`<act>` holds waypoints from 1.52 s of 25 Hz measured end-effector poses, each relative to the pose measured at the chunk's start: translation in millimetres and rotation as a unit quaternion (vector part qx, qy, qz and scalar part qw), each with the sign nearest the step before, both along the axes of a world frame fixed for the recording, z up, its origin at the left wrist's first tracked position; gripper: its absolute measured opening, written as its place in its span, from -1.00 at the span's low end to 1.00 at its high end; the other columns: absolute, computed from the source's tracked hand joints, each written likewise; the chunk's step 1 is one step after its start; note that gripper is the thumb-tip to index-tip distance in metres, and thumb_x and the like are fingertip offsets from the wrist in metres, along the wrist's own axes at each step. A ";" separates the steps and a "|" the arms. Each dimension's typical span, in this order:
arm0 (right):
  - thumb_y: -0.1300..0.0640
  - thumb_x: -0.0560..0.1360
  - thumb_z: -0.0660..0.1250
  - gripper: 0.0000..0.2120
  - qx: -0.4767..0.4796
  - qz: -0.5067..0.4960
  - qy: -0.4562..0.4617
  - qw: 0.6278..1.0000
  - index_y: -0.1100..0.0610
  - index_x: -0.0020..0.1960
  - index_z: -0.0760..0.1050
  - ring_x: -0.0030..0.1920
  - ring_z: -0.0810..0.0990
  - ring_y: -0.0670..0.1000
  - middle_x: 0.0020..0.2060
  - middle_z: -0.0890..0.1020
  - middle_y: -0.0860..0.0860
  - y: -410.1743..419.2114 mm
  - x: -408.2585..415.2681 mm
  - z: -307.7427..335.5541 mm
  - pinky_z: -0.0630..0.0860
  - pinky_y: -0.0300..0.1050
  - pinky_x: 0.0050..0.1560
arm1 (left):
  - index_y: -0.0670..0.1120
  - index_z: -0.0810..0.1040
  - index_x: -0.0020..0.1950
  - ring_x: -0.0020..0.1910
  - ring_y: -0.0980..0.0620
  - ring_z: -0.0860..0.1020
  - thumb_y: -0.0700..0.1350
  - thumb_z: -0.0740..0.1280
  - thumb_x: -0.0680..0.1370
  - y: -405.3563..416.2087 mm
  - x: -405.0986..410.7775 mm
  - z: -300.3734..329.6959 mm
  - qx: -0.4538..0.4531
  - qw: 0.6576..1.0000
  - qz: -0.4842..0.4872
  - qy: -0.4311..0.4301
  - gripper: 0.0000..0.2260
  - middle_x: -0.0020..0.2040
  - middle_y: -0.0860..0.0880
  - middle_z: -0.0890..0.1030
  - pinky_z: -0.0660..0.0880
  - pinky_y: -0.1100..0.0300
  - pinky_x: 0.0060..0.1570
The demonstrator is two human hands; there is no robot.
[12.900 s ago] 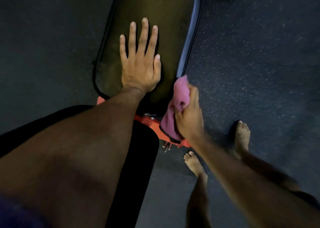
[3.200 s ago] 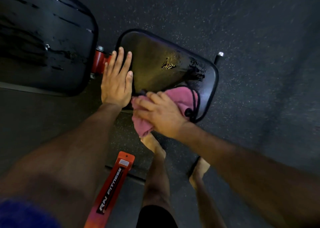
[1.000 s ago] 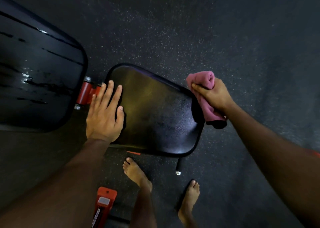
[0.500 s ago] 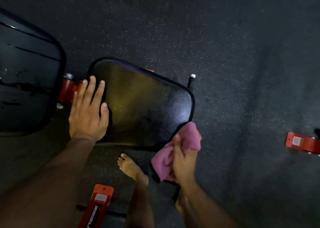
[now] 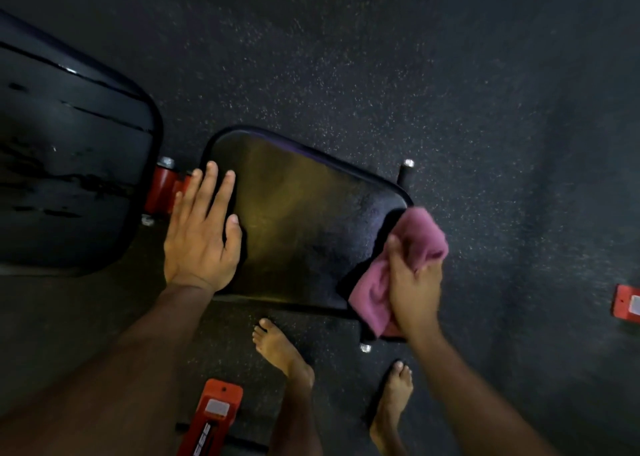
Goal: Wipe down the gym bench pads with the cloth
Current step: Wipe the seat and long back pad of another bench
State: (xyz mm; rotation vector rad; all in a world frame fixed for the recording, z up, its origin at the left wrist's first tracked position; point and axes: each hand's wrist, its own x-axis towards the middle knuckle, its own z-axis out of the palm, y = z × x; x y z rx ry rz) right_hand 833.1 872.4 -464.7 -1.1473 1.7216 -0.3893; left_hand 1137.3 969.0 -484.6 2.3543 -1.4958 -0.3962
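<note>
Left hand flat, right hand gripping

The left hand [image 5: 201, 234] lies palm down with fingers straight and together, arm reaching forward. The right hand [image 5: 414, 287] is curled around a cloth [image 5: 375, 294], thumb up, forearm angling in from lower right.

seat pad [image 5: 298, 227]: black, flat, glossy | cloth [image 5: 398, 268]: pink, bunched at its right edge

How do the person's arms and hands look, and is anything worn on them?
Both forearms are bare up to the picture's lower edge; no sleeve shows. The left hand and the right hand carry no glove, ring, watch or band that can be seen. The light is dim, so small details may be missed.
</note>
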 end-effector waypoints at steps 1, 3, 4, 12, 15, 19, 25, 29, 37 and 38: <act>-0.52 0.43 0.30 -0.31 0.002 0.012 -0.005 1.000 -0.02 0.30 0.50 0.16 0.67 0.05 0.20 0.63 0.07 18.8 -6.5 -1.0 0.62 0.22 0.15 | -0.04 0.17 0.69 0.69 -0.08 0.05 0.03 0.01 0.68 0.0 -1.0 -1.1 0.000 1.000 -0.002 0.001 -0.45 0.71 -0.07 0.09 0.10 -0.25 0.61; -0.48 0.46 0.30 -0.35 -0.017 0.036 -0.019 0.999 0.02 0.27 0.50 0.14 0.66 0.01 0.16 0.64 0.03 11.6 -5.3 5.1 0.63 0.19 0.14 | -0.04 0.17 0.69 0.69 -0.08 0.05 0.03 0.02 0.68 0.1 -1.9 0.2 0.000 1.000 -0.003 0.006 -0.45 0.71 -0.07 0.10 0.10 -0.25 0.61; -0.43 0.48 0.31 -0.41 -0.029 0.070 -0.010 0.997 0.03 0.23 0.51 0.06 0.68 -0.01 0.07 0.66 0.01 -12.1 -1.4 13.0 0.64 0.19 0.10 | -0.04 0.17 0.69 0.69 -0.08 0.06 0.02 0.02 0.68 0.3 -1.1 0.9 -0.002 1.000 -0.001 0.007 -0.45 0.71 -0.07 0.10 0.10 -0.25 0.61; -0.08 0.65 0.30 -0.83 0.154 0.415 0.023 0.896 -0.01 0.09 0.57 0.01 0.64 -0.04 -0.01 0.66 -0.02 -193.3 61.8 50.1 0.57 -0.15 -0.01 | -0.02 0.16 0.69 0.69 -0.05 0.03 0.02 0.03 0.67 -0.1 -0.6 1.3 0.004 1.000 -0.002 0.008 -0.44 0.71 -0.06 0.10 0.09 -0.23 0.62; -0.15 0.64 0.28 -0.82 0.135 0.475 0.059 0.868 -0.07 0.06 0.56 0.09 0.62 -0.04 0.06 0.65 -0.04 -180.1 94.3 32.8 0.55 -0.01 0.20 | -0.03 0.17 0.69 0.69 -0.07 0.04 0.02 0.04 0.66 -1.0 -0.4 -0.4 0.006 1.000 -0.003 0.001 -0.44 0.71 -0.08 0.11 0.11 -0.25 0.61; -0.07 0.68 0.25 -0.90 0.081 0.531 -0.015 0.843 -0.10 0.08 0.51 -0.02 0.57 -0.18 -0.02 0.58 -0.14 -180.3 183.0 30.2 0.51 -0.16 0.03 | -0.05 0.18 0.69 0.69 -0.10 0.05 0.01 0.04 0.65 -1.3 1.0 -0.2 0.008 1.000 -0.008 -0.005 -0.43 0.70 -0.09 0.12 0.13 -0.26 0.60; -0.04 0.64 0.33 -0.84 0.034 0.578 -0.050 0.814 -0.04 0.19 0.53 0.05 0.60 -0.18 0.04 0.61 -0.13 -172.1 226.5 24.5 0.51 -0.28 0.02 | -0.04 0.17 0.69 0.69 -0.09 0.04 0.03 0.04 0.66 -1.7 2.8 2.6 0.020 1.000 -0.016 -0.003 -0.43 0.71 -0.09 0.11 0.13 -0.27 0.59; -0.13 0.54 0.41 -0.68 0.037 0.539 0.031 0.841 0.09 0.13 0.61 0.03 0.63 -0.04 0.01 0.66 -0.04 -179.1 110.5 35.2 0.58 -0.24 0.02 | -0.03 0.16 0.69 0.69 -0.10 0.05 0.04 0.04 0.66 -1.4 0.7 2.2 0.024 1.000 -0.010 -0.004 -0.42 0.71 -0.08 0.11 0.13 -0.26 0.59; -0.28 0.58 0.29 -0.71 -0.010 0.544 0.065 0.836 -0.10 0.07 0.58 0.06 0.62 -0.03 0.05 0.64 -0.06 -171.3 179.2 26.1 0.55 0.05 0.23 | -0.04 0.20 0.69 0.68 -0.11 0.08 0.03 0.07 0.65 -1.0 1.0 2.2 0.014 1.000 -0.008 0.000 -0.42 0.70 -0.09 0.14 0.16 -0.27 0.58; -0.25 0.60 0.30 -0.74 -0.021 0.561 0.043 0.827 -0.11 0.15 0.56 0.06 0.62 -0.07 0.07 0.63 -0.08 -171.5 213.6 19.3 0.54 0.06 0.26 | -0.04 0.19 0.69 0.68 -0.11 0.08 0.03 0.07 0.65 -0.7 1.3 2.6 0.016 1.000 -0.009 0.001 -0.42 0.70 -0.09 0.14 0.16 -0.28 0.58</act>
